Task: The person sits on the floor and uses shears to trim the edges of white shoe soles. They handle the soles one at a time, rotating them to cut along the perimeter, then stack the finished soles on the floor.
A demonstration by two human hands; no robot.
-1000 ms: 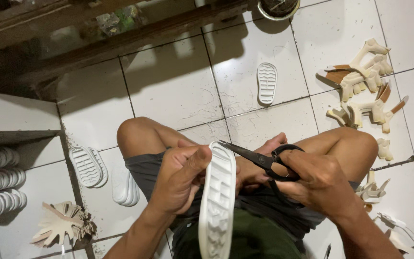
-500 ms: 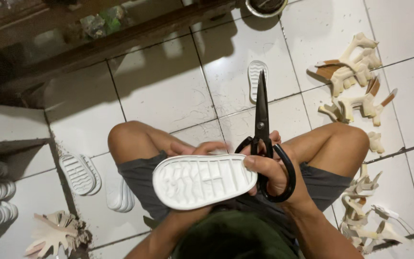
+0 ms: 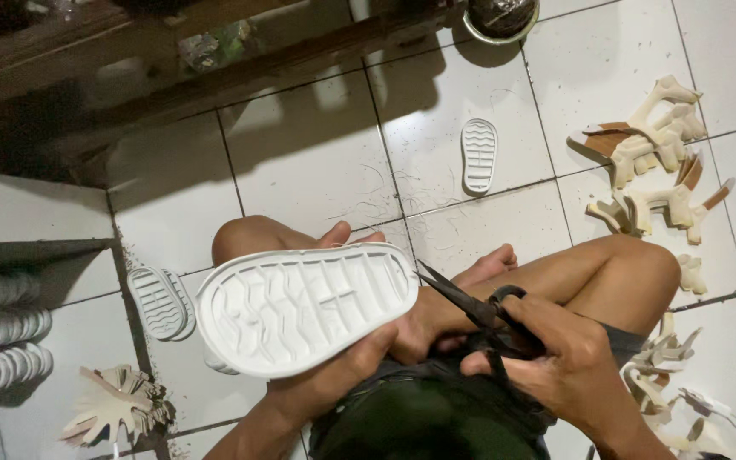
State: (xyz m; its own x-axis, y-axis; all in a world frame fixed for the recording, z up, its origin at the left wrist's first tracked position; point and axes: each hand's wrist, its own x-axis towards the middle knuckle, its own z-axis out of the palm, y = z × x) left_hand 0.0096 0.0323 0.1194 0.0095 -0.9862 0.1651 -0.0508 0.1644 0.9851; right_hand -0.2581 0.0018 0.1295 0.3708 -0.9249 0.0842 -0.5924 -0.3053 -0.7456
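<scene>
Left hand (image 3: 334,375) fingers grip white shoe sole (image 3: 304,307); right hand (image 3: 568,362) fingers wrap black scissors (image 3: 479,311), blades at sole edge.

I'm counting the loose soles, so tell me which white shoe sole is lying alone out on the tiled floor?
The small white sole beyond the knees, tread up, nothing touching it. The large sole is in the left hand; the pair of soles at left overlap.

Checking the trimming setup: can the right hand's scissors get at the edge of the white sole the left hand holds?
Probably yes: the scissors in the right hand point at the white sole, tips near its edge, nothing between.
</scene>
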